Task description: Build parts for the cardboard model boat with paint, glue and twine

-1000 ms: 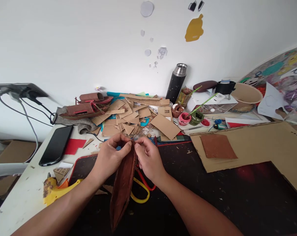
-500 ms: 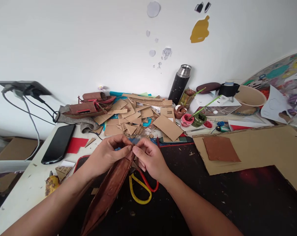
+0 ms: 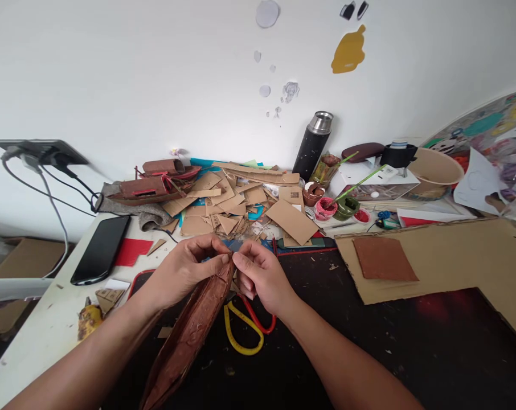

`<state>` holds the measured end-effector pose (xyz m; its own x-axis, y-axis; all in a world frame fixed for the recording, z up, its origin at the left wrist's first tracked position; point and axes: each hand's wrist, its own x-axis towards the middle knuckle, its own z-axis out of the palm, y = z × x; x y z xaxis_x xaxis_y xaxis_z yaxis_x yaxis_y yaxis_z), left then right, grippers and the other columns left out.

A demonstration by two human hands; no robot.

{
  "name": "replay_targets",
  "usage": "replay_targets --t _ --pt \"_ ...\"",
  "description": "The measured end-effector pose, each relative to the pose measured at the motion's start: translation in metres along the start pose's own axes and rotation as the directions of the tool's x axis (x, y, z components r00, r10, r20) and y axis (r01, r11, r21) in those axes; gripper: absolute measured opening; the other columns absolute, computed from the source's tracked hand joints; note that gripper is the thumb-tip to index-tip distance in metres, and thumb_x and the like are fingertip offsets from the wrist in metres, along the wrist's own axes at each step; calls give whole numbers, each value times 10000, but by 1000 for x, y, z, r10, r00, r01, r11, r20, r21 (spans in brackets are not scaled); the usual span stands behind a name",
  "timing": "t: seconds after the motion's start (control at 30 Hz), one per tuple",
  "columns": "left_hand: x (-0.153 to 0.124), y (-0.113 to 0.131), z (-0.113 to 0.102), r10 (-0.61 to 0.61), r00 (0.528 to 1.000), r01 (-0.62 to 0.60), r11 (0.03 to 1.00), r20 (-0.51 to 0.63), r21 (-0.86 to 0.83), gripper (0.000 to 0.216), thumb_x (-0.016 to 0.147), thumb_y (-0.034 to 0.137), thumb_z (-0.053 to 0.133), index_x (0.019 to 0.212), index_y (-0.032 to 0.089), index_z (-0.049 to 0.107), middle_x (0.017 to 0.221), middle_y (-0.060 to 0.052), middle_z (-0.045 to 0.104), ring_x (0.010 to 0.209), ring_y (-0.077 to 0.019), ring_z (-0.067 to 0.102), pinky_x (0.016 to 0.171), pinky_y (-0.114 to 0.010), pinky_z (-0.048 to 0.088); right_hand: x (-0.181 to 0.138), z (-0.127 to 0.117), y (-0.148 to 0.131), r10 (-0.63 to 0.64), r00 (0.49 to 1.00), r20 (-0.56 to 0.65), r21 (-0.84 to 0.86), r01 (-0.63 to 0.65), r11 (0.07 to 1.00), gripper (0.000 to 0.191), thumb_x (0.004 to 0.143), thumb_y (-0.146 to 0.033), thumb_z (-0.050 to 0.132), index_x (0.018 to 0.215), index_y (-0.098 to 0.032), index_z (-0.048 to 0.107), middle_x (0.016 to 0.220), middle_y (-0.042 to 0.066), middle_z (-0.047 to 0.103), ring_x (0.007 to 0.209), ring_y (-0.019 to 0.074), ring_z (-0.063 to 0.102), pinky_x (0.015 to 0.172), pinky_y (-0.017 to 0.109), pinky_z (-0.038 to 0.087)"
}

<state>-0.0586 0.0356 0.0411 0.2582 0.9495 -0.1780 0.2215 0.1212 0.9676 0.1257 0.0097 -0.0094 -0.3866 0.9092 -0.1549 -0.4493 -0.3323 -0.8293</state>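
Can see both bare forearms slanting inward and up: left forearm (image 3: 91,356) from the lower left, right forearm (image 3: 339,367) from the lower right. Holding both wrists at about the same level. Got left hand (image 3: 183,273) turned back-of-hand outward, in a pinch, with left thumb (image 3: 213,265) stretched out under an arched index finger; remaining fingers mostly hidden. Got right hand (image 3: 264,276) in a tight pinch too, with right thumb (image 3: 246,265) pointing left, lower fingers curled. Fingertips just beside each other at center; can't tell if touching.
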Motion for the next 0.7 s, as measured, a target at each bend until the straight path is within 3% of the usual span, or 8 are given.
replay_targets --t 0.47,0.7 --pt "1 8 -3 -40 993 44 998 110 -37 236 816 440 852 803 220 767 749 -27 704 657 -169 602 640 -270 505 0 -1 5 29 999 43 110 -33 993 500 872 -599 847 832 -244 498 477 -144 444 358 56 318 369 175 300" --pt "2 11 -4 33 995 -43 993 91 106 238 855 463 811 815 228 806 796 -41 759 741 -208 665 712 -297 526 2 -3 8 35 999 29 117 -38 992 507 862 -606 849 843 -246 493 479 -142 454 350 55 328 361 171 291"
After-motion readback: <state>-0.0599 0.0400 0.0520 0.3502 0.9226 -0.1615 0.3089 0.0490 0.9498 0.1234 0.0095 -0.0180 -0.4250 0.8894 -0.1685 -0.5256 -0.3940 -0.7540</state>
